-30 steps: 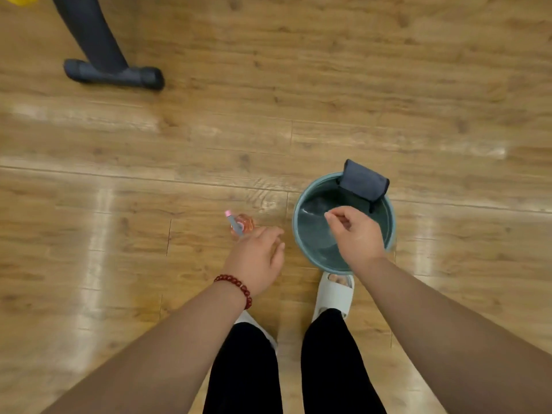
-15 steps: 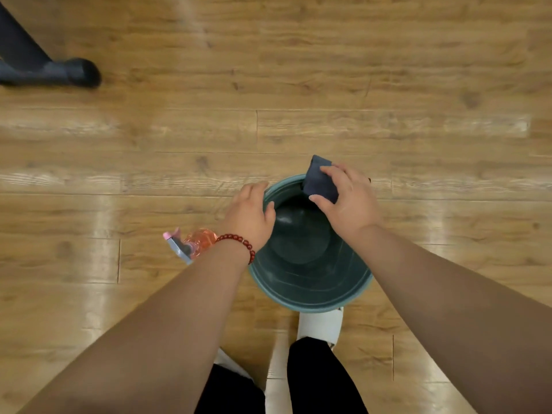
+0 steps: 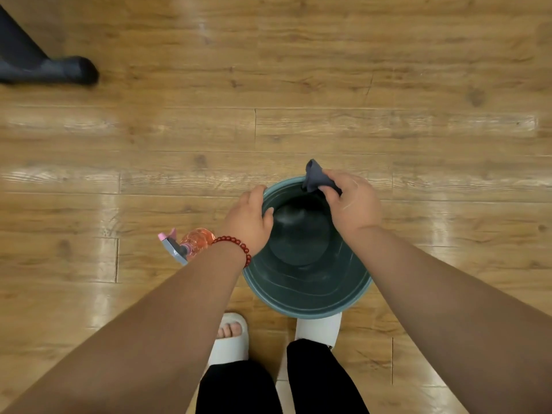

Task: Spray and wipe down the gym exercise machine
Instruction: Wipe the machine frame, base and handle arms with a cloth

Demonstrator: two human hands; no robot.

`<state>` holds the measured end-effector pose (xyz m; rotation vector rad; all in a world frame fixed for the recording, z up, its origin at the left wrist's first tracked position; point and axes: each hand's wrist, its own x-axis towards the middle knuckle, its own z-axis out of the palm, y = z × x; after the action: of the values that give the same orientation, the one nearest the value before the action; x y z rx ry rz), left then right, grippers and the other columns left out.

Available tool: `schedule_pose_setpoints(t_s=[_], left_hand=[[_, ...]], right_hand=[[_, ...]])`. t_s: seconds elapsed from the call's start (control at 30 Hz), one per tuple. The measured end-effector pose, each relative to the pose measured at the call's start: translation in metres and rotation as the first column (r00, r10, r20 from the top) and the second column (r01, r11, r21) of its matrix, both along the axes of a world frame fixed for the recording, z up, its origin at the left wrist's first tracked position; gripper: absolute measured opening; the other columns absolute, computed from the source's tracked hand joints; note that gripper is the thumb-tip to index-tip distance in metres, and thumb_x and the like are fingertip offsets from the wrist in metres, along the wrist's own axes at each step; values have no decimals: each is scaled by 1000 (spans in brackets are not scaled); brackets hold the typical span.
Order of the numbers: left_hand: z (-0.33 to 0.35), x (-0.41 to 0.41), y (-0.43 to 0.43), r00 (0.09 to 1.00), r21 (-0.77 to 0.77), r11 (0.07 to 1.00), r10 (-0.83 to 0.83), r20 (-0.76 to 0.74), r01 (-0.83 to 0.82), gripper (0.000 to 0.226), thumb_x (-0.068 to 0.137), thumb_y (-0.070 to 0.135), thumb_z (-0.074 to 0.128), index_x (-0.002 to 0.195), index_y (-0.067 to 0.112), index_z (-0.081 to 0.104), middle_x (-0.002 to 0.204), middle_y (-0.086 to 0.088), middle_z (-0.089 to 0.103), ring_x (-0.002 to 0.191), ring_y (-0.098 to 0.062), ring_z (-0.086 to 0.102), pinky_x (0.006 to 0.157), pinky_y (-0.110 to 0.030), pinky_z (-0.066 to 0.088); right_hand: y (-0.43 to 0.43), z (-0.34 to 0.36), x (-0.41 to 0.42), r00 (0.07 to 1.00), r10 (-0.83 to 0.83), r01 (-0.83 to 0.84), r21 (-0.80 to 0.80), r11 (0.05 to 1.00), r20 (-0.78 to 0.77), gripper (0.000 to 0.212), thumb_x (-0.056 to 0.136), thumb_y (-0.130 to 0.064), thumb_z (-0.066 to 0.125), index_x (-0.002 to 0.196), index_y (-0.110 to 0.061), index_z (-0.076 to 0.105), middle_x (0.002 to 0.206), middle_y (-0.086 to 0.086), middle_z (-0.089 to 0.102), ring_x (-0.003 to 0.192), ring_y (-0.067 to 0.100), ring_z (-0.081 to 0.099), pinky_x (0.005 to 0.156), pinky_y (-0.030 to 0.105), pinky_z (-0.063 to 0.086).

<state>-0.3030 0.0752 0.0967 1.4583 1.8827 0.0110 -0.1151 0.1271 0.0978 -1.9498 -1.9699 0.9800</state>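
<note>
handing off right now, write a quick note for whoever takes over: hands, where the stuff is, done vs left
Left hand: grips the left rim of the teal bucket, thumb inside.
Right hand: pinches the dark blue cloth at the bucket's far rim.
Pink spray bottle: on the floor just left of the bucket, beside the left wrist, in neither hand.
Exercise machine: only a dark foot shows, far left on the wooden floor.
Done: cloth in hand.
Left: pick up the spray bottle, go to the machine, spray it, wipe it down.
</note>
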Motion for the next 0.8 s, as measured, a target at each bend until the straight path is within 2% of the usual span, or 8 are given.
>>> schedule_pose_setpoints(t_s=[0.07,0.17,0.27,0.37,0.47,0.53,0.67,0.8], left_hand=[[4,0,-1,999,-30,999,-33,2,33,52,102,32,41,150,20,24,144,-8,41,121,-25,49,90,-34,45],[15,-3,-2,997,-52,995,-83,-5,83,56,102,34,41,152,20,21,150,-7,34,134,-25,37,106,-37,38],[39,-8,-2,992,13,992,-124,-38,124,57,101,33,41,152,17,21,152,-5,32,139,-24,29,112,-36,30],[76,-12,-1,983,128,975,-173,-61,180,54,101,32,41,151,15,26,149,-6,36,137,-24,30,114,-35,28],[125,-15,0,967,228,940,-243,-80,255,50,100,28,43,147,12,35,145,-7,42,133,-26,36,111,-36,29],[167,-16,-1,953,326,896,-283,-107,303,45,99,25,47,142,10,44,138,-9,50,126,-28,44,106,-39,35],[259,-18,-11,927,503,781,-346,-145,370,39,93,26,46,127,9,57,121,-9,62,110,-30,57,92,-43,47],[352,-21,-32,885,603,667,-439,-156,437,41,92,29,42,123,9,59,117,-8,64,105,-29,59,86,-43,50]], right_hand=[[-5,5,2,998,-41,41,20,999,-40,31,95,-13,60,125,-11,66,119,8,68,112,24,58,88,14,33],[-13,20,4,988,-115,120,38,992,-99,28,94,-13,60,120,-17,69,104,0,69,98,16,58,79,13,34],[-18,49,4,973,-167,178,61,982,-157,28,95,-12,59,119,-20,70,94,-7,62,90,9,54,74,12,35],[-22,83,7,984,-96,111,95,989,-151,28,96,-13,57,120,-19,69,99,-4,66,94,13,57,77,17,37],[-28,123,10,998,-8,18,160,987,-62,28,93,-6,57,119,-12,68,104,6,69,99,25,59,78,23,36],[-33,163,9,999,42,-40,241,970,-4,27,90,-2,56,115,-6,67,102,11,68,96,32,60,76,29,40],[-46,249,4,981,163,-193,391,900,109,33,86,-13,42,104,0,66,94,14,67,79,36,61,69,39,50],[-70,337,0,973,166,-225,491,842,162,32,84,-12,43,103,2,64,96,19,66,76,38,61,65,43,51]])
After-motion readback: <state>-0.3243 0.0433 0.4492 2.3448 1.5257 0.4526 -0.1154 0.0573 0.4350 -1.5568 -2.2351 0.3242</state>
